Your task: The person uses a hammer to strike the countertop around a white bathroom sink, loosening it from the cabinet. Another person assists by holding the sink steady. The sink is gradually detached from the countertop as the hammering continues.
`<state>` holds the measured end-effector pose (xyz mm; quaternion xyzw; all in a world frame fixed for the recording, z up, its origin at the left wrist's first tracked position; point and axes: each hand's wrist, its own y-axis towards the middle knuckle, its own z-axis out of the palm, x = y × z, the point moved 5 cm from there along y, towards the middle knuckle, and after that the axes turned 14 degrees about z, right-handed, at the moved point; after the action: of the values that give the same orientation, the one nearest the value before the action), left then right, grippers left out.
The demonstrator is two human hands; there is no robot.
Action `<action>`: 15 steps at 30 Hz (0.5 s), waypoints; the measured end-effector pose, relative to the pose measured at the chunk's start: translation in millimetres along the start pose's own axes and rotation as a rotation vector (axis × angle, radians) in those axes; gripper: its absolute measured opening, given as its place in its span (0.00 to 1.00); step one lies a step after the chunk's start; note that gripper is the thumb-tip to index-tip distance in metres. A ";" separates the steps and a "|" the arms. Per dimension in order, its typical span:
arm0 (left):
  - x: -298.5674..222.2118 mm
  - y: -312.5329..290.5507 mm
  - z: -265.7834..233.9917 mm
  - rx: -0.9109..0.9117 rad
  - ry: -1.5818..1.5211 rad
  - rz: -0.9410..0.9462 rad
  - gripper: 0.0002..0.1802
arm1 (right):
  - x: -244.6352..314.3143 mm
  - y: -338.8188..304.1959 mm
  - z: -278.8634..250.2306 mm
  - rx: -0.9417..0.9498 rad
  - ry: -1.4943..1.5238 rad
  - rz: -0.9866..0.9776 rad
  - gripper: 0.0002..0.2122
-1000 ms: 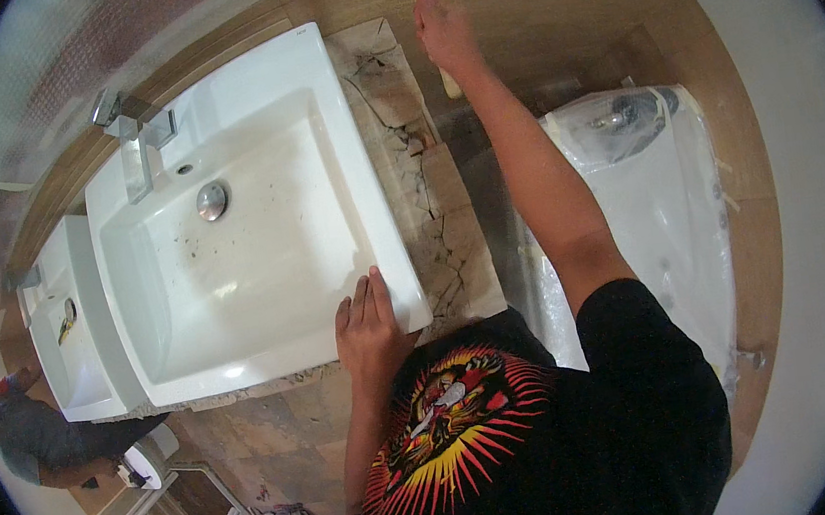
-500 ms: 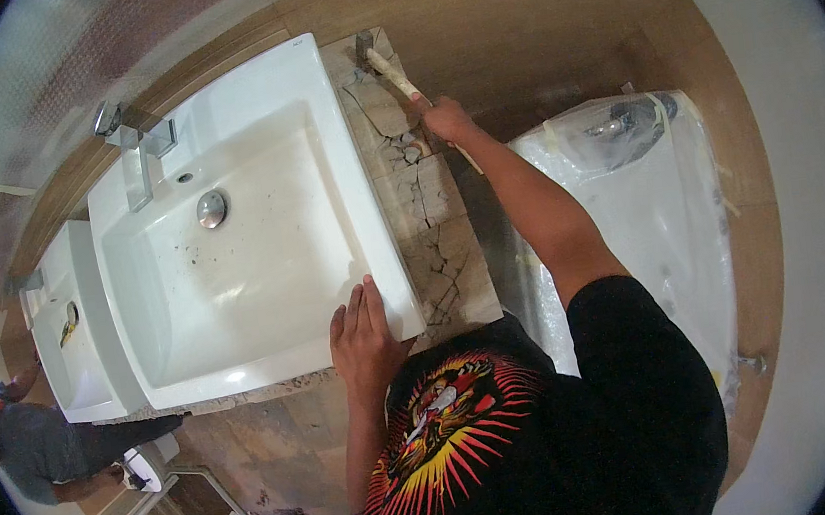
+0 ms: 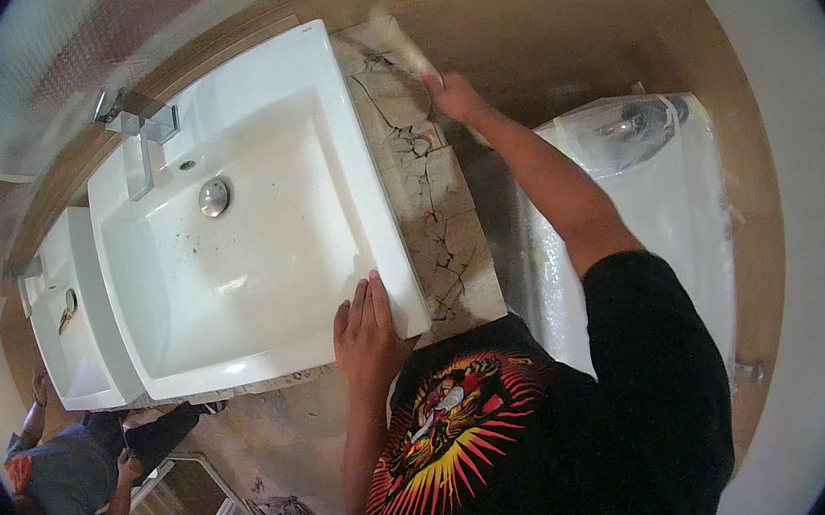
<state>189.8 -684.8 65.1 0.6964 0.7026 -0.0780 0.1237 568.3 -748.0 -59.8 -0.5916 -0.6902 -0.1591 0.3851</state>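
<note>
The left hand [image 3: 370,327] is resting flat at centre frame, fingers spread and pointing up-frame, palm pressing on the lower right corner of the white sink [image 3: 248,224]. It is grasping nothing. The left forearm is running down toward the lower edge. The right arm is extending straight toward the upper centre, crossing above the cracked stone counter [image 3: 432,205]. The right hand [image 3: 456,97] is closing around a pale handle [image 3: 400,43], which is blurred and angling up-left over the counter's far end; the tool's head cannot be made out. A plastic-wrapped toilet [image 3: 645,173] is standing at right. Another person [image 3: 63,475] is crouching at lower left.
</note>
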 end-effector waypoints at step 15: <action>2.6 -2.9 0.3 -0.017 0.039 0.024 0.58 | 82.6 -14.9 -75.5 -0.053 0.062 0.026 0.37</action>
<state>186.9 -682.5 63.9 0.7051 0.6972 -0.0571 0.1166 580.0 -745.3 52.5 -0.6052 -0.6658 -0.1908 0.3924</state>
